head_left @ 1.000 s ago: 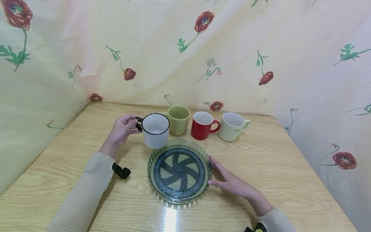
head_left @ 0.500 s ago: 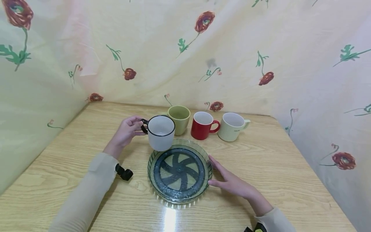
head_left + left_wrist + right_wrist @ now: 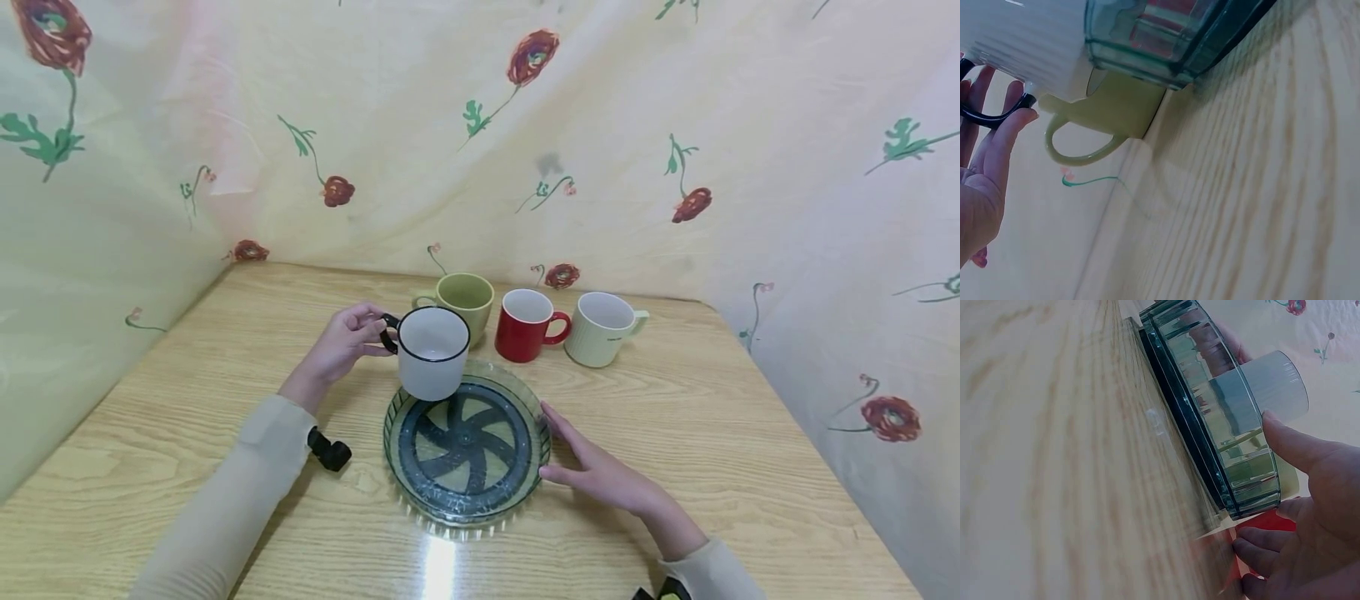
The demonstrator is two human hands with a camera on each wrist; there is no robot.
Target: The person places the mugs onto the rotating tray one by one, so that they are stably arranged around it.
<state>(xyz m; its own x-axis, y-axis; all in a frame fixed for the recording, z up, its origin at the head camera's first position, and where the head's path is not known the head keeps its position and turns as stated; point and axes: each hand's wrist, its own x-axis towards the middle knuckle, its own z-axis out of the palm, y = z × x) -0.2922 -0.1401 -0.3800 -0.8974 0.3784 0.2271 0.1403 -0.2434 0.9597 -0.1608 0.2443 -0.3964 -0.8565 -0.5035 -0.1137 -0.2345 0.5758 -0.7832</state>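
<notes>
My left hand (image 3: 348, 342) grips the black handle of a white mug (image 3: 432, 354) with a black rim, in the head view. The mug hangs over the far left edge of a round, green-tinted glass dish (image 3: 459, 525). A dark pinwheel pattern shows in the dish's bottom. In the left wrist view, fingers curl at the mug's black handle (image 3: 997, 119). On the dish's right side rests my right hand (image 3: 596, 471), thumb and fingers spread, fingertips at the rim. The right wrist view shows the right thumb (image 3: 1294, 440) against the glass rim.
Behind the dish stand a green mug (image 3: 480, 312), partly covered by the white one, a red mug (image 3: 517, 335) and a ribbed cream mug (image 3: 590, 337). The wooden table (image 3: 712, 433) ends at a flowered cloth (image 3: 420, 125) at the back and sides.
My left hand has carried the white mug to the right and toward me, over the dish's far left rim and partly in front of the green mug. The right hand has stayed put.
</notes>
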